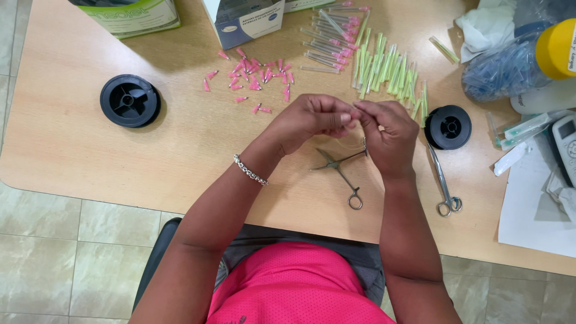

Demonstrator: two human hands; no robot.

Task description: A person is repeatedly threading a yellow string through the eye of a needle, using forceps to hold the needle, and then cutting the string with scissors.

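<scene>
My left hand (309,120) and my right hand (390,135) meet fingertip to fingertip above the wooden table (72,144), pinching something very small and thin between them; what it is I cannot make out. A thin thread seems to hang near the right fingers. Open metal forceps (342,168) lie on the table right under the hands. Metal scissors (443,183) lie just right of my right wrist. A silver bracelet (249,170) sits on my left wrist.
Scattered pink needle caps (255,75), capped needles with pink hubs (330,39) and green-capped ones (390,75) lie beyond the hands. Two black spools (129,100) (448,126), boxes (249,21), a yellow-capped bottle (555,51) and paper (534,204) ring the work area.
</scene>
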